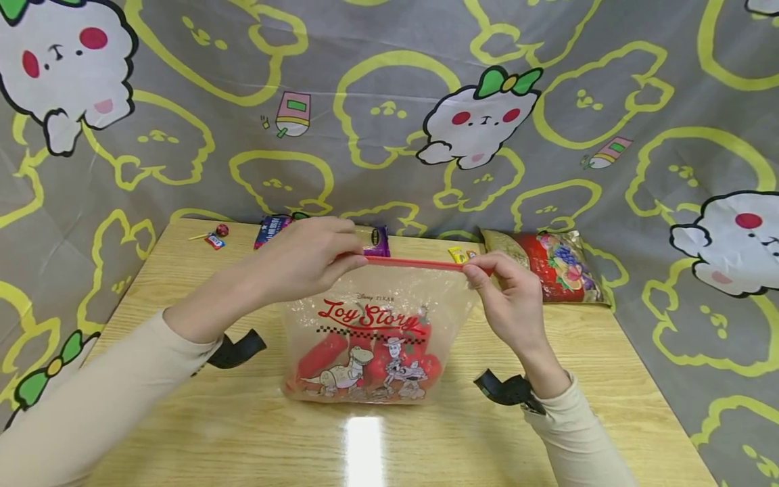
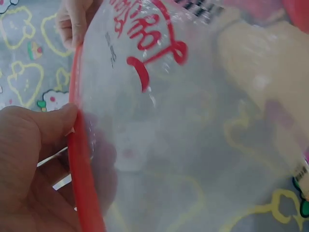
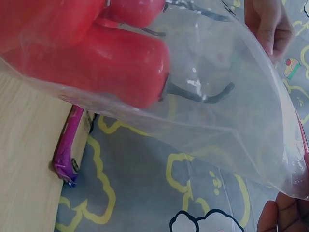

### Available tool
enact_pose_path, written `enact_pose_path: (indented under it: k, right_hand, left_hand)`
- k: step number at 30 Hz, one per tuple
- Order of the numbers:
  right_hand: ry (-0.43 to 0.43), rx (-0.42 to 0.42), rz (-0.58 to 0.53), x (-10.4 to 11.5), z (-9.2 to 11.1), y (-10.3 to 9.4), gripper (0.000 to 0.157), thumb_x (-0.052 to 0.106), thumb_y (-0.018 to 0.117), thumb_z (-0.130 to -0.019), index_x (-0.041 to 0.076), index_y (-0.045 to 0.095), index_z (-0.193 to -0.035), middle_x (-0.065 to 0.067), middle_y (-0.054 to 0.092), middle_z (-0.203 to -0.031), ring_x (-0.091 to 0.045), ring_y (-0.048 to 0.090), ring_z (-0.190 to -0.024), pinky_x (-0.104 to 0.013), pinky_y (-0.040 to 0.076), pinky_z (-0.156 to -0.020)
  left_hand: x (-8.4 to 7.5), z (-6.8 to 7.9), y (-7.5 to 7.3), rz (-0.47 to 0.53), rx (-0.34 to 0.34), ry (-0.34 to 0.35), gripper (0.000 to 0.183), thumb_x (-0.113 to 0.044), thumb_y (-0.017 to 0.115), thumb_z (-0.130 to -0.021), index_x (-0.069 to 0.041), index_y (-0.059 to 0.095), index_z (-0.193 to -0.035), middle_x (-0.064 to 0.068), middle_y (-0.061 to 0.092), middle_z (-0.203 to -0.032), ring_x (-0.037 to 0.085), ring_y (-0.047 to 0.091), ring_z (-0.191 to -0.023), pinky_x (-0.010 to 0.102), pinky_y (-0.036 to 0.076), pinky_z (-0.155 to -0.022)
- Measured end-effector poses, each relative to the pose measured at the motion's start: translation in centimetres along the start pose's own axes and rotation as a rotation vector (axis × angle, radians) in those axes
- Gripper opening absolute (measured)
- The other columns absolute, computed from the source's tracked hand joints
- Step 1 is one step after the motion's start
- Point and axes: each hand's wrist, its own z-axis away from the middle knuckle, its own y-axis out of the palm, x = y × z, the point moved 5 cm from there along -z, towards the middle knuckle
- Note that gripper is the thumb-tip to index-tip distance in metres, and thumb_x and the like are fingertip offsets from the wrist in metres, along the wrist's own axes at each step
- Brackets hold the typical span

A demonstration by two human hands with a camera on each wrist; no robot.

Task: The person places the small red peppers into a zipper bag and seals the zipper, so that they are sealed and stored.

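A clear zip bag point(image 1: 450, 297) with a red "Toy Story" print hangs upright between the hands, its bottom at the tabletop. Several red peppers point(image 3: 120, 67) with dark stems show through its plastic. Along the top runs a red zip strip point(image 1: 420, 263). My left hand point(image 1: 310, 253) pinches this strip left of its middle, thumb on the near side in the left wrist view. At the strip's right end, my right hand point(image 1: 511, 297) pinches the corner between thumb and fingers. Only some right fingertips point(image 3: 285, 212) enter the right wrist view.
Behind the left hand lie a blue packet point(image 1: 268, 230) and a purple packet point(image 1: 380, 242). A lollipop point(image 1: 222, 230) and a small wrapped sweet point(image 1: 214, 241) are at back left. Small yellow packets point(image 1: 459, 255) and a red-gold bag point(image 1: 556, 267) lie at back right, before a patterned cloth point(image 1: 377, 40).
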Motion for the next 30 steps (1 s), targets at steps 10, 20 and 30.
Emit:
enact_pose_path:
  k: [10,20,30]
  right_hand:
    - [-0.001,0.007,-0.003,-0.2,0.0,-0.2,0.004,-0.008,0.061,-0.08,-0.012,0.061,-0.078,-0.013,0.056,-0.066,-0.007,0.051,-0.064,-0.017,0.04,-0.06]
    - [0.011,0.005,-0.002,-0.5,0.0,-0.5,0.002,-0.01,0.061,-0.079,-0.011,0.062,-0.079,-0.013,0.056,-0.066,-0.008,0.051,-0.064,-0.018,0.041,-0.061]
    - [0.006,0.019,0.051,-0.8,0.0,-0.6,0.007,-0.015,0.061,-0.076,-0.008,0.063,-0.078,-0.013,0.056,-0.066,-0.008,0.05,-0.063,-0.018,0.039,-0.06]
  left_hand:
    - [2.4,3.2,-1.5,-0.004,-0.061,-0.038,0.01,-0.019,0.061,-0.087,-0.012,0.068,-0.084,-0.005,0.053,-0.074,0.008,0.045,-0.062,0.026,0.038,-0.057]
    - [3.9,5.9,-3.1,0.006,-0.146,-0.018,0.004,-0.014,0.065,-0.084,-0.013,0.069,-0.085,-0.009,0.058,-0.079,0.003,0.046,-0.064,0.023,0.039,-0.056]
    - [4.1,6.4,-3.4,0.032,-0.156,-0.038,0.005,-0.014,0.063,-0.085,-0.013,0.069,-0.085,-0.01,0.058,-0.079,0.002,0.045,-0.063,0.022,0.039,-0.055]
